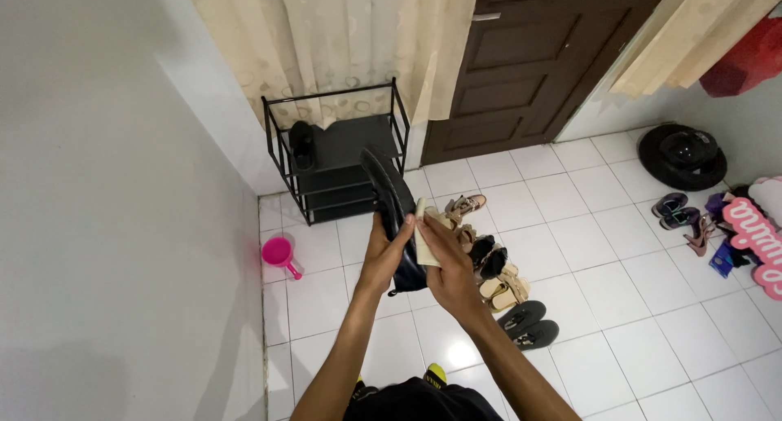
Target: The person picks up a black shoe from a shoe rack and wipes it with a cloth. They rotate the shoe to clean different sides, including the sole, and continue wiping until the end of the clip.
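Observation:
My left hand [381, 256] grips a black shoe [391, 205] held up on end, its sole turned toward the left. My right hand [448, 262] presses a pale folded cloth [423, 242] against the shoe's side. Both hands are raised over the white tiled floor [586, 258], in front of a black metal shoe rack [338, 156]. One black shoe [302, 142] sits on the rack's top shelf at the left.
A row of sandals and shoes [497, 274] lies on the tiles just right of my hands. A pink scoop [278, 252] sits by the left wall. A dark wooden door [538, 54], curtains, a black helmet [683, 154] and more footwear [680, 211] are at the right.

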